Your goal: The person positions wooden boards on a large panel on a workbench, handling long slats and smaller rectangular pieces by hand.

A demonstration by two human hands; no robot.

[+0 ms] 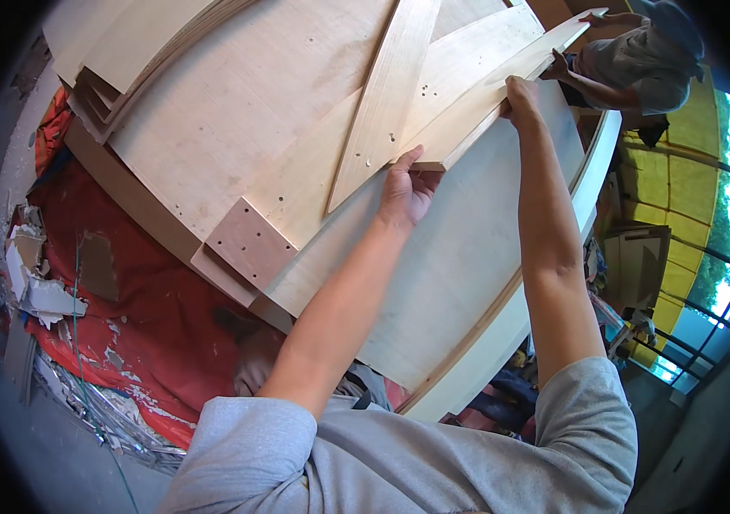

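Observation:
My left hand [408, 190] is closed round the near end of a long pale wooden board [450, 133], thumb on top and fingers curled beneath. Farther along the same board, my right hand [519, 96] grips its edge. The board runs toward the upper right over a broad plywood panel [168, 154]. Another plank [382, 103] lies diagonally to its left on a pale strip [296, 180], both with small holes. A square wooden plate [252, 240] with several dark holes sits at the lower end of that strip. A pale curved rail [467, 360] borders the right side.
A co-worker [647, 60] in a cap holds the board's far part. Stacked curved pieces [125, 51] sit upper left. A red sheet [134, 343], torn scraps [44, 283] and metal strips [99, 411] lie left below the panels. Leaning sheets [634, 261] and yellow panelling [673, 171] stand right.

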